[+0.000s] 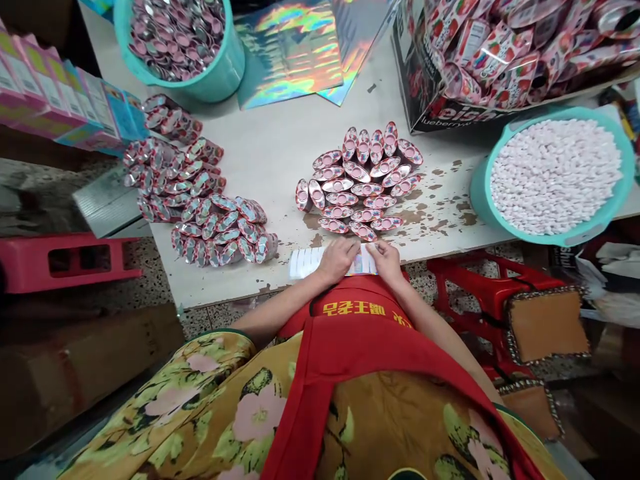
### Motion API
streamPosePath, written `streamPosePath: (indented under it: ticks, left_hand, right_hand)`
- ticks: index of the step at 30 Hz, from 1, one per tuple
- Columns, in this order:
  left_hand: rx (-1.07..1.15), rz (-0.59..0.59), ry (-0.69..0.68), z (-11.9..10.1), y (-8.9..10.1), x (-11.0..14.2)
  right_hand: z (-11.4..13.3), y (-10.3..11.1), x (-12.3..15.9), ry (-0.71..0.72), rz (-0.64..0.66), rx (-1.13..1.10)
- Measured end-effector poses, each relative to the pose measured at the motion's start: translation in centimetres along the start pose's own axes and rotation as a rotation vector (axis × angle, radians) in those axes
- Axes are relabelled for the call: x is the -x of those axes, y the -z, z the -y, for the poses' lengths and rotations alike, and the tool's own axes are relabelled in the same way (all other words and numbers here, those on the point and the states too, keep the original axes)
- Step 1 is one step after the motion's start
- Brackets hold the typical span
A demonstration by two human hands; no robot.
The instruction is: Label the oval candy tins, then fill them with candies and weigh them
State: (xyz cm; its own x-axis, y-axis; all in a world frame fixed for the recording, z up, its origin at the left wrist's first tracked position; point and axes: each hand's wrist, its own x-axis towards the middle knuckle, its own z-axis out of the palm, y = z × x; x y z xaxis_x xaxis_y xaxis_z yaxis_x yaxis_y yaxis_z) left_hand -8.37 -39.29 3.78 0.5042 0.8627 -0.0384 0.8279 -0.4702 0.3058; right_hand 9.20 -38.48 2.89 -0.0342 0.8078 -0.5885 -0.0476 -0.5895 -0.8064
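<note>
At the table's front edge, my left hand (340,260) presses its curled fingers onto a pale, shiny sheet of strips (304,260). My right hand (386,260) pinches the same sheet near its right end, the fingertips partly hiding what they grip. Just beyond both hands stands a cluster of pink and red foil packs (357,190), with their oval ends facing up and a pink round spot on each. To the left, more such packs (220,230) stand in a tight group, their silvery ends up.
A teal tub (237,67) of pink and silver caps stands back left, beside holographic sheets (290,53). On the right are a carton (417,100) of strawberry-print packs and a teal tub (483,193) of small white pieces. Red stools (475,287) flank the table.
</note>
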Motion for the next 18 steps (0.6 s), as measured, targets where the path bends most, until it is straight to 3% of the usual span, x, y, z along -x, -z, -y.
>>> streamPosePath:
  ticks: [7, 11, 13, 18]
  left_hand:
    - [0.238, -0.114, -0.063, 0.1, -0.7, 1.6]
    - [0.341, -0.224, 0.087, 0.4, -0.4, 1.5]
    - [0.285, -0.211, 0.146, 0.5, -0.5, 1.1]
    - [0.184, -0.093, 0.046, 0.6, -1.4, 0.5]
  right_hand:
    - [-0.8, 0.0, -0.3, 0.013, -0.022, 0.088]
    - [-0.9, -0.2, -0.6, 0.067, -0.035, 0.165]
    - [-0.9, -0.3, -0.5, 0.086, -0.033, 0.184]
    - [-1.2, -0.6, -0.3, 0.116, -0.069, 0.198]
